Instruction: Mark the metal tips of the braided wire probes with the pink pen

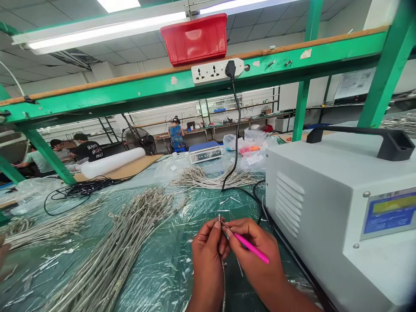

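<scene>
Left hand point(208, 249): thumb and fingers pinched round a thin cable point(224, 281), its tip poking up just above them.
Right hand point(258, 253): closed pen-fashion on a pink-handled tool point(251, 248), the slim metal shaft slanting toward that tip (whether they touch, I can't tell from here).
Cable: between the two hands, over the tabletop point(173, 242), trailing down beside the left wrist.
Tabletop: green under crinkled clear film; a thick cable bundle point(110, 255) lies to the left, a curved bundle point(208, 180) beyond the hands.
Scale point(205, 152): behind the curved bundle, blue-topped.
Machine point(312, 203): pale grey, black-handled, just right of the hands.
Shelf beam point(136, 89): green, carrying a red bin point(196, 41) and white power strip point(205, 74).
</scene>
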Motion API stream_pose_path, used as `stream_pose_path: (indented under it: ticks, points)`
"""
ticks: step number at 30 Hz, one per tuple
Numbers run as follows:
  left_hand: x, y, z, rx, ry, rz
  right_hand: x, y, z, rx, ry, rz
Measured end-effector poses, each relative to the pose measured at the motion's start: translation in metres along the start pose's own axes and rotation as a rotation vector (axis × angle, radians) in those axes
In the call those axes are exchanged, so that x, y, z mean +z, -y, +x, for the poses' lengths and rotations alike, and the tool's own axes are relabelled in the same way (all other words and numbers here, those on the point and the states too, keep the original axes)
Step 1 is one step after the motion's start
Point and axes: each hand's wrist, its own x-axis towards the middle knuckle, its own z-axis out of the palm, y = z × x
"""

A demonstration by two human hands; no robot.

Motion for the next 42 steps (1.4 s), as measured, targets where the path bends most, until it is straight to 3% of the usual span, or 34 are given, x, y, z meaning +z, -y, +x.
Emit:
stream_pose_path:
  ticks: [11, 18, 25, 30, 42]
  points:
    - [0.001, 0.003, -0.001, -0.011, -0.005, 0.029, -0.001, -0.007, -0.005, 0.118, 0.021, -0.003]
    - [-0.001, 0.006, 0.000, -0.011, 0.001, 0.012, -0.002, -0.009, -0.005, 0.111, 0.032, -0.004]
    - [0.001, 0.013, -0.003, 0.051, -0.013, -0.005, -0.006, -0.008, 0.007, 0.079, -0.083, -0.041]
    - [-0.001, 0.014, 0.000, 0.029, -0.002, -0.048, -0.006, -0.007, 0.002, 0.028, 0.042, -0.056]
    - [-0.002, 0.014, 0.001, -0.007, 0.010, -0.056, -0.006, -0.008, 0.001, 0.013, 0.082, -0.073]
